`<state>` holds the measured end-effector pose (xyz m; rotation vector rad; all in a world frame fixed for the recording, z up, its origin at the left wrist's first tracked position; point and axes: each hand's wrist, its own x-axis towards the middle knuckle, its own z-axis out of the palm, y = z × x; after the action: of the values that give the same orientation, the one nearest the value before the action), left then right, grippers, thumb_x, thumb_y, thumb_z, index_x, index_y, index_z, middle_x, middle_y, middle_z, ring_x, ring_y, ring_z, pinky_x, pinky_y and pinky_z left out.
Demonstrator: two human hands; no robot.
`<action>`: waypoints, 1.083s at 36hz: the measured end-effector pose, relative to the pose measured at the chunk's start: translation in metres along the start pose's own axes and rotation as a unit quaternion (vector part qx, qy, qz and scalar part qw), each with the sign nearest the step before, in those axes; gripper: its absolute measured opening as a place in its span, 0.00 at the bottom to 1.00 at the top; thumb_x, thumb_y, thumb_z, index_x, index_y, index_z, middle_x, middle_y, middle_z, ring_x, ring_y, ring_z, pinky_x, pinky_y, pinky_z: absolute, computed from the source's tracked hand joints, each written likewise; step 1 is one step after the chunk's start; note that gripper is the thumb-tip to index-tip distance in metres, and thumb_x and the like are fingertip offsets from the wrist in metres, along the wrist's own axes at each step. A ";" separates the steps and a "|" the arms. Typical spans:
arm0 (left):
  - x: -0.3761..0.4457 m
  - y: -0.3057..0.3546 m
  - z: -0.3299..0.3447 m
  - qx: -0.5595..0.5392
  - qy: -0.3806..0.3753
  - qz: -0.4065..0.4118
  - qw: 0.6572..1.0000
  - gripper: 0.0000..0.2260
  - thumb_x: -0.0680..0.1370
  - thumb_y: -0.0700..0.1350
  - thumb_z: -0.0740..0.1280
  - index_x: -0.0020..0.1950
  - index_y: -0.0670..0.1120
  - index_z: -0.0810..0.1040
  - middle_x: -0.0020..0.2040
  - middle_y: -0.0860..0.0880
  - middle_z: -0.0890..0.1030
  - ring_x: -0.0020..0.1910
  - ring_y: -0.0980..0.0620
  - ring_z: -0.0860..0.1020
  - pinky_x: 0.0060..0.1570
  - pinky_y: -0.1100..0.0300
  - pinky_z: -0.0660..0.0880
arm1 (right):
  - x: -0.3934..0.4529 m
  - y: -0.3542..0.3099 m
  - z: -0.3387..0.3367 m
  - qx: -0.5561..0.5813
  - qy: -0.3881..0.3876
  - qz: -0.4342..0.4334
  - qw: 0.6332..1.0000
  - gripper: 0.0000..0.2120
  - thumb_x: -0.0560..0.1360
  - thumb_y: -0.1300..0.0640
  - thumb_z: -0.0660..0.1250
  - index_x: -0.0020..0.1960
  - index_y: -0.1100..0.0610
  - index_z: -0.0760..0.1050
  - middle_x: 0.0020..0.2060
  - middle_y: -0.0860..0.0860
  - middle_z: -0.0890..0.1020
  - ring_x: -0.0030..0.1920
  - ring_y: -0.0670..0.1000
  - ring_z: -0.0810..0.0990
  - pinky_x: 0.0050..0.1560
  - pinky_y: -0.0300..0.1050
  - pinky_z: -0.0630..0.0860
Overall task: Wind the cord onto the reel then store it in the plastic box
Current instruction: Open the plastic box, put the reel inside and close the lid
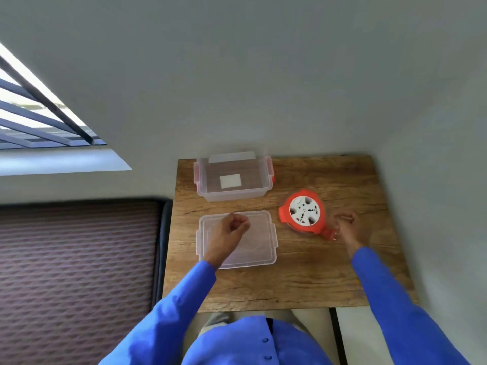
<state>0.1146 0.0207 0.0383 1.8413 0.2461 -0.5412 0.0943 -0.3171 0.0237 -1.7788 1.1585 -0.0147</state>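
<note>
One orange reel (303, 212), white socket face.

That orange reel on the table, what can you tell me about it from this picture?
The reel is a round, flat case of orange plastic lying face up on the wooden table, right of the clear lid and in front of the open plastic box. Its white centre disc carries several dark socket openings. An orange plug sticks out at its near right edge, where the right hand reaches it. No loose cord shows.
</note>
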 end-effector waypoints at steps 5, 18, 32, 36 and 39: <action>0.021 0.026 0.053 -0.017 -0.052 -0.021 0.998 0.11 0.86 0.50 0.70 0.66 0.47 0.80 0.60 0.48 0.83 0.54 0.54 0.80 0.48 0.63 0.75 | 0.015 -0.013 0.011 0.025 -0.129 0.061 0.989 0.25 0.74 0.52 0.81 0.65 0.62 0.81 0.60 0.61 0.85 0.61 0.63 0.85 0.64 0.63 0.81; 0.024 0.019 0.063 -0.085 0.027 -0.073 0.993 0.08 0.86 0.45 0.70 0.63 0.45 0.83 0.59 0.42 0.86 0.58 0.44 0.84 0.57 0.53 0.79 | 0.039 -0.032 0.027 -0.022 -0.225 0.070 0.972 0.23 0.66 0.56 0.86 0.57 0.62 0.84 0.48 0.59 0.88 0.43 0.56 0.87 0.39 0.50 0.84; 0.027 -0.002 -0.049 -0.159 0.308 -0.072 0.935 0.13 0.81 0.57 0.75 0.59 0.51 0.80 0.56 0.47 0.85 0.51 0.48 0.87 0.50 0.51 0.86 | 0.038 -0.065 -0.016 0.057 -0.179 -0.045 0.981 0.20 0.71 0.67 0.81 0.58 0.59 0.76 0.42 0.55 0.85 0.24 0.46 0.80 0.24 0.40 0.78; 0.050 0.007 -0.074 -0.148 0.281 -0.098 0.943 0.26 0.77 0.61 0.79 0.69 0.52 0.75 0.55 0.51 0.84 0.51 0.48 0.87 0.48 0.51 0.86 | 0.021 -0.094 -0.025 0.133 -0.176 -0.049 0.974 0.21 0.73 0.66 0.79 0.63 0.62 0.78 0.51 0.61 0.85 0.38 0.55 0.81 0.38 0.48 0.79; 0.067 0.010 -0.083 -0.176 0.185 -0.105 0.961 0.19 0.80 0.55 0.78 0.65 0.47 0.79 0.54 0.47 0.86 0.46 0.50 0.88 0.44 0.57 0.86 | 0.002 -0.122 -0.021 0.192 -0.180 -0.059 0.963 0.22 0.74 0.64 0.79 0.65 0.64 0.78 0.52 0.62 0.85 0.43 0.58 0.82 0.40 0.49 0.80</action>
<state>0.1972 0.0888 0.0359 1.5632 0.7486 -0.2679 0.1702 -0.3246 0.1213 -1.4274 0.7283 0.0121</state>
